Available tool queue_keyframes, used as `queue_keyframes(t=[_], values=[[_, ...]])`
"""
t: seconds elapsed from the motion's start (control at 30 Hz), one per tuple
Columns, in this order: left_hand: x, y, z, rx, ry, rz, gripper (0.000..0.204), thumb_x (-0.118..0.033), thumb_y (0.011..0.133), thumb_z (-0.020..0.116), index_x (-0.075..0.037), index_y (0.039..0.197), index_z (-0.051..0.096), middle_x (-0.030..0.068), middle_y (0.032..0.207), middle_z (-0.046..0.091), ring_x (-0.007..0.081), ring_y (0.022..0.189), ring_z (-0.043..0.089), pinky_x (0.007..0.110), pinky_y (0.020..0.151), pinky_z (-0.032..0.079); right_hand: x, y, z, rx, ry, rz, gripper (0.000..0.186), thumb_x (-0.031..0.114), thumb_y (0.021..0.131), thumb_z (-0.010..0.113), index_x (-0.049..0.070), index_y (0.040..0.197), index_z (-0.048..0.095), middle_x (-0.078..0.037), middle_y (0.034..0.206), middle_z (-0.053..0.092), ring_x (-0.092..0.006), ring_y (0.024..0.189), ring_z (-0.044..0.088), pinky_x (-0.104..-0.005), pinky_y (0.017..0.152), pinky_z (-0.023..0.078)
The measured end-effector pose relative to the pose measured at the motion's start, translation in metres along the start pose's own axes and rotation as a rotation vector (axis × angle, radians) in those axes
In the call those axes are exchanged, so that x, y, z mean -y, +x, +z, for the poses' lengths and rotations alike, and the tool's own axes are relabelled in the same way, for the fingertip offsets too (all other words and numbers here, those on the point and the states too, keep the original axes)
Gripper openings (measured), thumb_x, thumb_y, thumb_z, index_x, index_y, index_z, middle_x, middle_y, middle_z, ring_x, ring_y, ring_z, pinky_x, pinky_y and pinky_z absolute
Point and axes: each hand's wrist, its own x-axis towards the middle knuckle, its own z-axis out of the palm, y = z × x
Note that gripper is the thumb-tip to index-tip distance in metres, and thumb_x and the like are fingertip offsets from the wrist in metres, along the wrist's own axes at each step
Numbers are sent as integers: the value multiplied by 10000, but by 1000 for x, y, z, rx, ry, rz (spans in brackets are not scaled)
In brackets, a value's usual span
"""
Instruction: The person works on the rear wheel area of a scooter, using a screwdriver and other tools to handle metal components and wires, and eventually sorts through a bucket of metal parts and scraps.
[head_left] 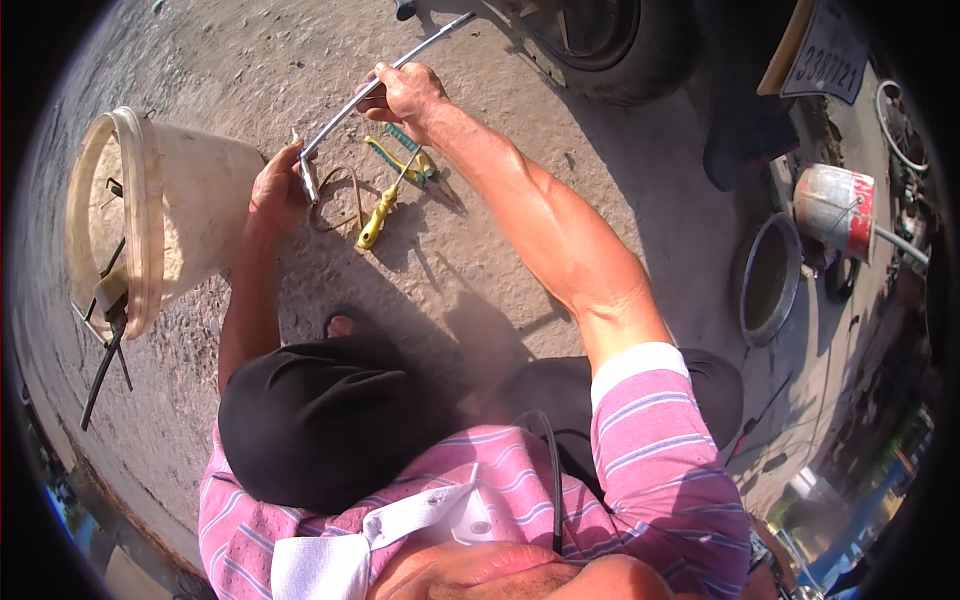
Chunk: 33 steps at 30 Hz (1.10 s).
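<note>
My left hand (277,188) is closed around the lower end of a long, thin silver metal rod (430,43), where a short piece sticks out at an angle. My right hand (412,92) grips the same rod higher up, its fingers partly hidden. The rod slants up to the right, above the ground. Just below my hands lie pliers (428,172) with green and yellow handles and a screwdriver (374,222) with a yellow handle. A thin brown loop (358,207) is on the ground beside my left hand.
A whitish plastic bucket (205,190) lies on its side at the left, with dark rods and bits at its mouth. A vehicle's tyre (640,70) stands at the top. To the right are a round basin (772,280), a red and white pail (838,208) and a number plate (828,55).
</note>
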Motion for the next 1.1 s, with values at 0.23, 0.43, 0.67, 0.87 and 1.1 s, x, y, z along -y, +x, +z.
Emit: queue_keyframes(t=[0.23, 0.43, 0.67, 0.87, 1.1], values=[[67, -60, 3, -15, 564, 109, 363, -392, 1025, 616, -33, 977, 643, 35, 664, 648, 118, 522, 600, 263, 489, 466, -39, -62, -90, 115, -334, 130, 413, 357, 1074, 459, -10, 1096, 647, -125, 950, 735, -177, 778, 710, -309, 651, 597], [92, -51, -9, -142, 571, 142, 328, -360, 1027, 620, -34, 993, 630, 27, 690, 632, 118, 567, 587, 273, 526, 467, -64, -109, -164, 187, -760, 423, 448, 367, 1061, 467, -42, 1028, 649, -113, 825, 699, -144, 590, 614, -290, 544, 518], [80, -85, -10, -119, 1165, 505, 301, -302, 1011, 635, -4, 995, 669, 92, 741, 649, 171, 672, 622, 370, 640, 489, -97, -121, -194, 263, -1136, 378, 360, 323, 1034, 529, 14, 915, 669, -80, 768, 713, -171, 661, 661, -347, 613, 509], [81, -98, -11, -156, 1101, 368, 269, -278, 993, 628, -16, 1027, 679, 82, 755, 669, 154, 706, 636, 367, 656, 494, -100, -113, -197, 290, -1573, 193, 405, 357, 970, 570, -28, 933, 688, -217, 887, 729, -357, 876, 715, -469, 792, 523], [74, -112, -38, -189, 928, 404, 277, -261, 981, 626, 8, 1031, 664, 77, 775, 672, 152, 681, 629, 347, 628, 507, -98, -104, -175, 438, -1666, 55, 370, 323, 971, 585, -26, 1011, 698, -150, 884, 748, -245, 782, 723, -393, 747, 548]])
